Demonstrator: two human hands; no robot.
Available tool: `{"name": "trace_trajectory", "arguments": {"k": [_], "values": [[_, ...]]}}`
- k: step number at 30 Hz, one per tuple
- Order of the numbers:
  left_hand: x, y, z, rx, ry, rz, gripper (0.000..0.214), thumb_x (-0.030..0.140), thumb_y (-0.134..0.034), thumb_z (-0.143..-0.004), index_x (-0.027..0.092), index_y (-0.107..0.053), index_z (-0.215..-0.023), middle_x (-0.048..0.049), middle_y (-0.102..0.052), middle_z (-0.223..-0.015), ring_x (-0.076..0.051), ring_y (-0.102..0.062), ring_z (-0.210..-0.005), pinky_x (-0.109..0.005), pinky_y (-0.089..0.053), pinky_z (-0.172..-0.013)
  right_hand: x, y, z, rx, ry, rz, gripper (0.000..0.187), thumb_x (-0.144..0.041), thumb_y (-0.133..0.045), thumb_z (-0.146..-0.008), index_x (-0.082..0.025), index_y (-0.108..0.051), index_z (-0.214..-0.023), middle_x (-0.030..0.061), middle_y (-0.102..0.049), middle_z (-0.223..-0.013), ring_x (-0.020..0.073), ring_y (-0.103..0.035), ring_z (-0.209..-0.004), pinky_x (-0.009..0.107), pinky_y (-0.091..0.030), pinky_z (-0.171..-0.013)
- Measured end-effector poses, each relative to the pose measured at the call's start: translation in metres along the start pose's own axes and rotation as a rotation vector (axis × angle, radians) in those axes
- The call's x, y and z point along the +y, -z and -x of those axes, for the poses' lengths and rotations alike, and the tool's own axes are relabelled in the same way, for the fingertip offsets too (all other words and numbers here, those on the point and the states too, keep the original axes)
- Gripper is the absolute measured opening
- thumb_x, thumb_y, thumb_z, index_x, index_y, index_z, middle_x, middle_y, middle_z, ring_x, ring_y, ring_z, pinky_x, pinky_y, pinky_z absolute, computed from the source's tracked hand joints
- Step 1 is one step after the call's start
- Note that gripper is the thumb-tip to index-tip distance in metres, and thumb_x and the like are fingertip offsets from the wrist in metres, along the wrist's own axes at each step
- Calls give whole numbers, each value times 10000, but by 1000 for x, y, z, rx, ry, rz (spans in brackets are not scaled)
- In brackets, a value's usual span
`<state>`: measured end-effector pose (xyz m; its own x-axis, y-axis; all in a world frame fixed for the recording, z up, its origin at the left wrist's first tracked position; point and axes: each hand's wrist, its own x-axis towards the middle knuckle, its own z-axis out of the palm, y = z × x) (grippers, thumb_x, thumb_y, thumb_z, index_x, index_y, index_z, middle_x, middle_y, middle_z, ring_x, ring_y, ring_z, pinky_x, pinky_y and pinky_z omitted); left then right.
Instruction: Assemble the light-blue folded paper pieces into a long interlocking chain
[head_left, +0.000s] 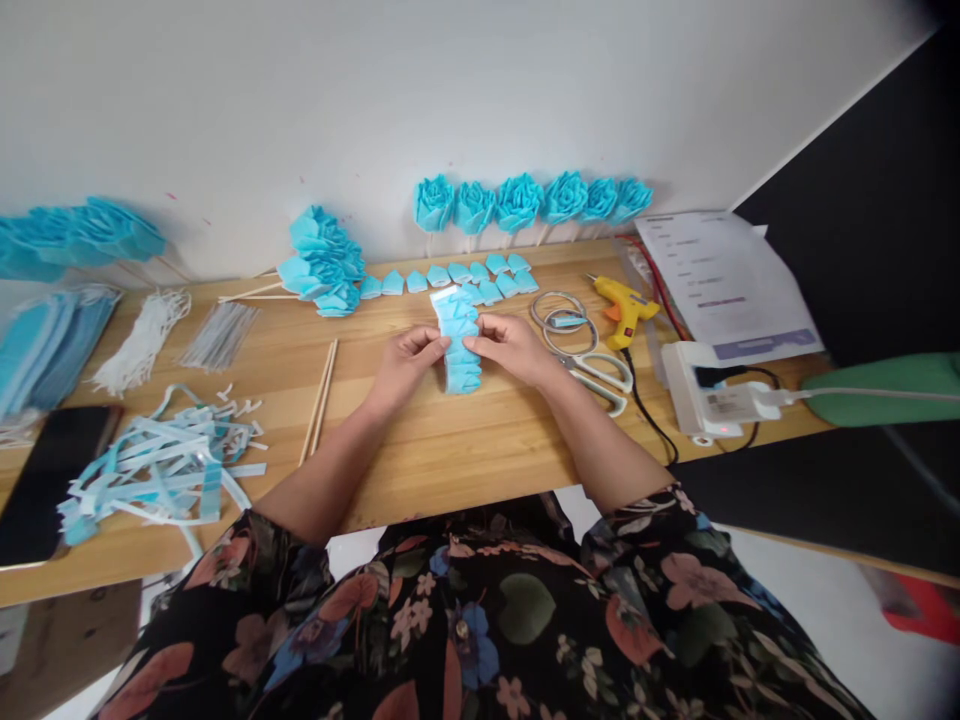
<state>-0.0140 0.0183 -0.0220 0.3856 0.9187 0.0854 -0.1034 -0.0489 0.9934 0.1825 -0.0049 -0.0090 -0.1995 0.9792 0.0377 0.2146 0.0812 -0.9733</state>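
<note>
Between my two hands is a blue and white strip of face-mask fabric (pixel 459 345) with a zigzag, pleated surface, held upright over the middle of the table. My left hand (pixel 414 362) pinches its left edge with thumb and fingers. From the other side, my right hand (pixel 511 348) pinches the right edge, its thumb lying on the front. Just behind the strip, small folded blue petals (pixel 437 276) lie in rows on the wood. Two wooden sticks (pixel 319 400) rest to the left of my left hand.
Scissors (pixel 600 380), a yellow glue gun (pixel 624 308) and a white power strip (pixel 697 395) lie on the right. Blue fabric flowers (pixel 519 203) lean against the wall. Leftward are fabric scraps (pixel 161 465), a phone (pixel 56 480), face masks (pixel 56 345) and wires (pixel 221 335).
</note>
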Motion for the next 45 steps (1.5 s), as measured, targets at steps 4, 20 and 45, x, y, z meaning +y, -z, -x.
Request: {"name": "trace_trajectory", "arguments": {"k": [4, 20, 45], "values": [[-1, 2, -1, -38, -18, 27, 352, 492, -757, -821, 175, -666, -699, 1, -625, -671, -126, -547, -623, -268, -458, -651, 4, 3, -1, 16, -1, 4, 327, -468, -681, -817, -195, -548, -697, -45, -438, -652, 121, -392, -646, 268, -319, -623], [-4, 3, -4, 77, 59, 116, 348, 483, -801, -762, 171, -655, -712, 13, -619, -651, -121, -549, -614, -264, -455, -647, -3, 1, 1, -54, 4, -11, 348, -499, -665, -840, -189, -574, -711, -35, -482, -677, 123, -428, -661, 273, -331, -644], [3, 1, -1, -65, 51, -36, 322, 470, -789, -754, 158, -719, -708, -10, -663, -684, -128, -550, -645, -258, -432, -669, 1, -1, -2, 89, 7, -99, 330, -505, -701, -792, -192, -599, -777, -35, -493, -697, 127, -440, -683, 269, -354, -648]]}}
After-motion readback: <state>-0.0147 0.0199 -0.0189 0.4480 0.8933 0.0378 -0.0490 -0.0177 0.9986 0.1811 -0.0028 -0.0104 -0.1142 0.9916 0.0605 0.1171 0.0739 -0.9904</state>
